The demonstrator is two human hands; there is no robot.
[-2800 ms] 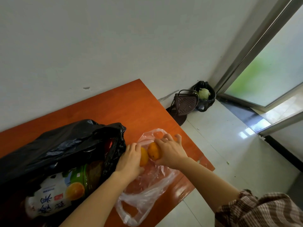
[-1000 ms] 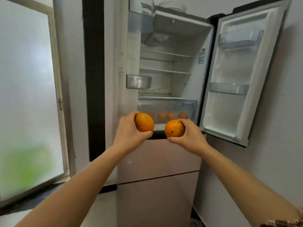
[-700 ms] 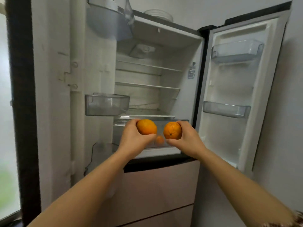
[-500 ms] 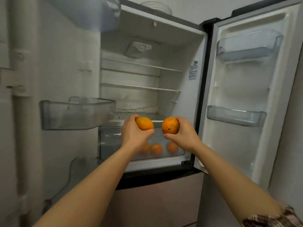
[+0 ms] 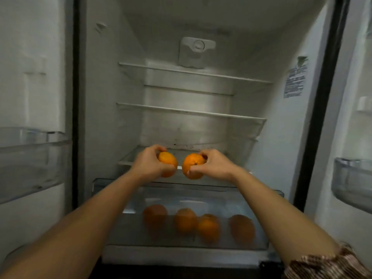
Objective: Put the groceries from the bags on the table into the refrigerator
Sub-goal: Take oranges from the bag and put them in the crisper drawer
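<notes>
The left orange (image 5: 168,163) and right orange (image 5: 192,165) are held just apart inside the open fridge (image 5: 181,125). Four oranges (image 5: 185,219) lie in its drawer (image 5: 219,200).

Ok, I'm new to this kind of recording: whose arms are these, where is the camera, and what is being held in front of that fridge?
There is no machine here. These are a person's two bare arms, filmed by one wide-angle camera worn on the head, so you look forward and down as they do. Each hand grips a fruit: the left hand holds the left orange and the right hand holds the right orange. The two oranges are side by side and apart. They are at the front of the lowest shelf of an open refrigerator. I cannot tell whether they touch the shelf. Below, the clear drawer holds four more oranges.
</notes>
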